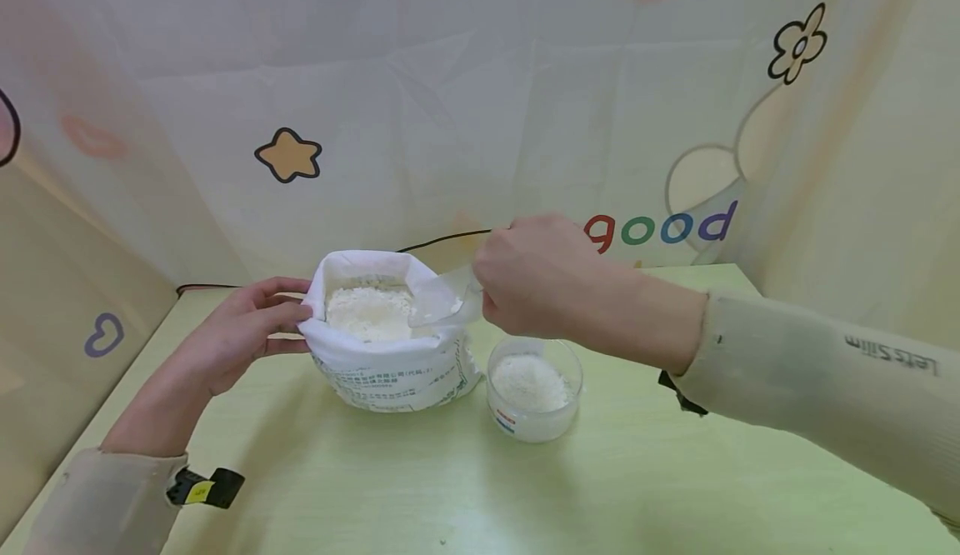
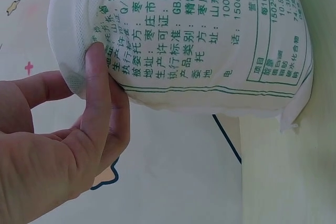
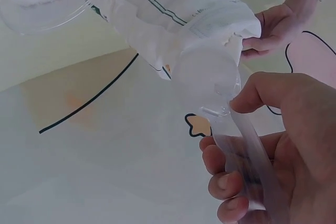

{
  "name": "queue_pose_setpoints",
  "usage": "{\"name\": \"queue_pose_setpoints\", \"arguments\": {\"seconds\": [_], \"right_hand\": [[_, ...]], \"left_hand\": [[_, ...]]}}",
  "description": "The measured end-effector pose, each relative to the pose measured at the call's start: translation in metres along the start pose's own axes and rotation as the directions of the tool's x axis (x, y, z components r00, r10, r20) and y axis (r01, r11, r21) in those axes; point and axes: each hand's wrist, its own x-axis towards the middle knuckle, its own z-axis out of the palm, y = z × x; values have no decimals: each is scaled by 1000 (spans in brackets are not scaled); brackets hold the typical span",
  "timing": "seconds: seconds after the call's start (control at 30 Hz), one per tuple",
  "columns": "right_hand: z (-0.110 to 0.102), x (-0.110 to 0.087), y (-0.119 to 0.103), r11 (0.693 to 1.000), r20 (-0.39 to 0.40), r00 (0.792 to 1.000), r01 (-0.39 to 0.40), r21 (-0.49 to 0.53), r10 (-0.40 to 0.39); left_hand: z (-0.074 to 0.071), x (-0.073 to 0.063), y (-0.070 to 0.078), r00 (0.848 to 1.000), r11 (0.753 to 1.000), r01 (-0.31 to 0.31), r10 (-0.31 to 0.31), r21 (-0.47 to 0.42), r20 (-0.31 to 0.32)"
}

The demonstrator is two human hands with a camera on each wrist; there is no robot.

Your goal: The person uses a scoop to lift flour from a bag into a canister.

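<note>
A white flour bag (image 1: 397,372) with green print stands upright, its rim folded out and white flour (image 1: 367,313) inside. My left hand (image 1: 258,317) holds the bag's left rim; the left wrist view shows its fingers (image 2: 97,82) bent against the folded edge. In my right hand (image 1: 536,276) is a translucent plastic scoop (image 3: 207,77), gripped by its handle with the thumb along the top. The scoop's head overlaps the right side of the bag's opening. Below the right hand, a clear round container (image 1: 536,426) holds a mound of white powder (image 1: 531,380).
The pale green table (image 1: 360,488) carries the bag and container side by side. Behind it hangs a printed curtain (image 1: 480,138), with a black cable (image 1: 446,238) running along its foot. Black wrist straps (image 1: 206,488) show under both sleeves.
</note>
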Motion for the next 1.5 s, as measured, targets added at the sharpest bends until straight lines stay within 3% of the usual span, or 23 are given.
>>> {"name": "queue_pose_setpoints", "arguments": {"seconds": [0.67, 1.5], "right_hand": [[-8, 19, -30, 992, 51, 999, 11, -122, -5], [-3, 39, -63, 969, 133, 989, -29, -245, 64]], "left_hand": [[-4, -1, -2, 1000, 996, 14, -12, -91, 16], [-2, 0, 1, 1000, 998, 14, -14, -57, 12]]}}
